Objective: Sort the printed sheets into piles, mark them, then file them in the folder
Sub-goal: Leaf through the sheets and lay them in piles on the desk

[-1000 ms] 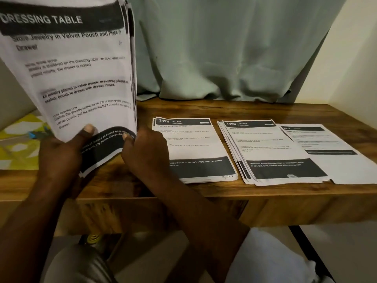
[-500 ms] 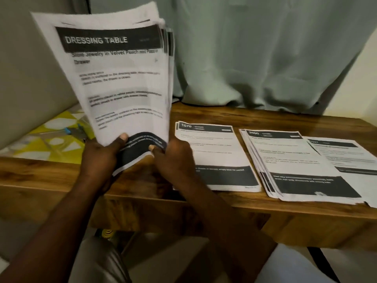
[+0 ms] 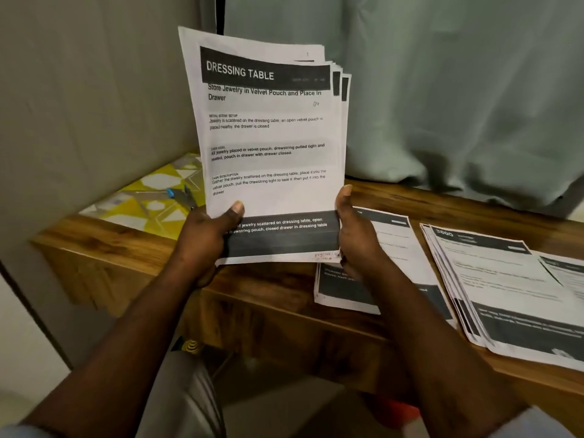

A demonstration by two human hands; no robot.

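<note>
Gripping the upright stack of sheets (image 3: 268, 147): left hand (image 3: 202, 238), right hand (image 3: 354, 235).

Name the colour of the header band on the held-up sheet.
The header band is black with white lettering, clearest in the head view.

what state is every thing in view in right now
held stack: upright, off the desk, top edges uneven
left hand: grips the held stack's lower left corner
right hand: grips the held stack's lower right edge
near pile: flat on desk, partly hidden by right hand
fanned pile: flat on desk, sheets splayed
far-right sheet: flat, cut off by frame
curtain: hanging, hem reaching desk
</note>
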